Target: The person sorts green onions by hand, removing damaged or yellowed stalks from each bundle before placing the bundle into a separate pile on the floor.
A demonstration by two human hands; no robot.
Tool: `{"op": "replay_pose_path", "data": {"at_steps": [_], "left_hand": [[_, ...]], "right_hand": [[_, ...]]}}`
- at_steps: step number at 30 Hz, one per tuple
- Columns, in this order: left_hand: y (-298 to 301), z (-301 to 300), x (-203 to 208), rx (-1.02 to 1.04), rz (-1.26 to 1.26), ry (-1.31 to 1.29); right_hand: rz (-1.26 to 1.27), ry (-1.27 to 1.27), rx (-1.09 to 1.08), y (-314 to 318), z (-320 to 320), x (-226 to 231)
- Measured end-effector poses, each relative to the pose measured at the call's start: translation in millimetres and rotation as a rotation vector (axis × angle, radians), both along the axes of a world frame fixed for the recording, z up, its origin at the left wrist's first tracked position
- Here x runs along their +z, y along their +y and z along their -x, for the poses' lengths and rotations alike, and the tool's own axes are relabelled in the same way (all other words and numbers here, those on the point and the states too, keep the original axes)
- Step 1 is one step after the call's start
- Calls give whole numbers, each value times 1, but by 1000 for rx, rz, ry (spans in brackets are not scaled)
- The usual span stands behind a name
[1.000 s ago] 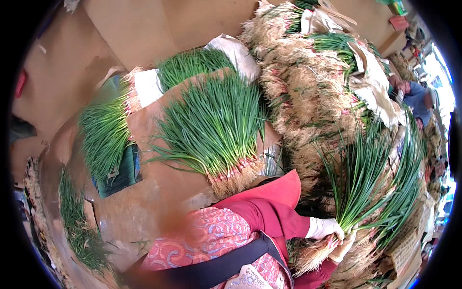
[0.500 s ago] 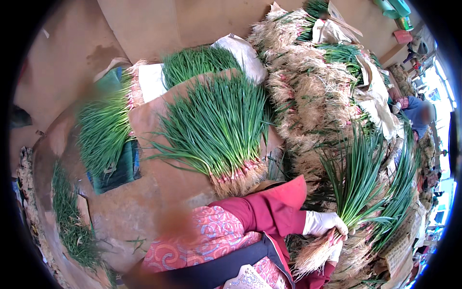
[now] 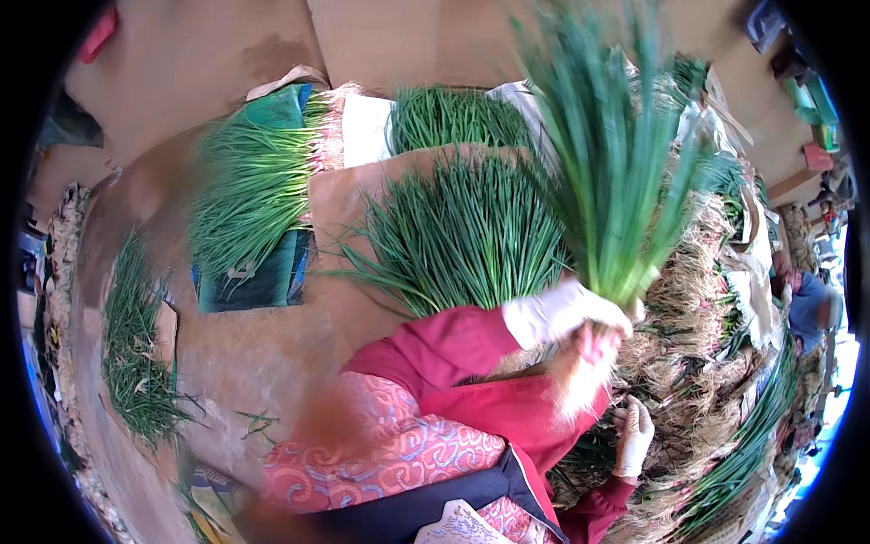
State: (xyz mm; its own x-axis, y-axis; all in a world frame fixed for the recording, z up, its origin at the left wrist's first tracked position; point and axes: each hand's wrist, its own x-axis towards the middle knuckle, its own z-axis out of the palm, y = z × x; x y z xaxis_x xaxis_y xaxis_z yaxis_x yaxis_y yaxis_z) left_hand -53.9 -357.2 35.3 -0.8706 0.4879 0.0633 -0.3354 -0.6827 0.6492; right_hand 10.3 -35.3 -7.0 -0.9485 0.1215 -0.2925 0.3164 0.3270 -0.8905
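Observation:
My left hand (image 3: 569, 313), in a pale glove, is closed around the lower stalks of a bunch of spring onions (image 3: 607, 181). The bunch stands up with its green leaves pointing away from me, blurred by motion. Its pink bulbs and pale roots hang below the hand. To the right and lower, my right hand (image 3: 634, 437), also gloved, is loosely bent with its fingers apart and nothing seen in it. It is beside a long heap of rooted spring onions (image 3: 684, 363). Left of the held bunch, a broad row of spring onions (image 3: 471, 236) lies on a brown sheet (image 3: 337, 204).
Another spread of spring onions (image 3: 254, 190) rests partly on a green-blue sack (image 3: 249, 281) at the left. Loose green leaves (image 3: 136, 344) lie at the far left. A co-worker (image 3: 807, 308) sits at the far right, past the heap.
My left hand has lifted the bunch up and leftward from the heap, across the laid row. My right hand has come away from the bunch. The view has shifted.

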Motion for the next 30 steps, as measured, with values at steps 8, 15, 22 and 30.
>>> {"op": "replay_pose_path", "data": {"at_steps": [8,15,22,30], "left_hand": [[-84,-14,-58,410,-70,-191],[15,-5,-43,179,100,-220],[90,25,-53,48,174,-117],[123,35,-63,-141,2,3]], "right_hand": [[-5,95,108,-53,25,13],[348,231,489,-177,32,55],[297,97,337,-121,41,48],[238,82,261,-91,56,51]]}}
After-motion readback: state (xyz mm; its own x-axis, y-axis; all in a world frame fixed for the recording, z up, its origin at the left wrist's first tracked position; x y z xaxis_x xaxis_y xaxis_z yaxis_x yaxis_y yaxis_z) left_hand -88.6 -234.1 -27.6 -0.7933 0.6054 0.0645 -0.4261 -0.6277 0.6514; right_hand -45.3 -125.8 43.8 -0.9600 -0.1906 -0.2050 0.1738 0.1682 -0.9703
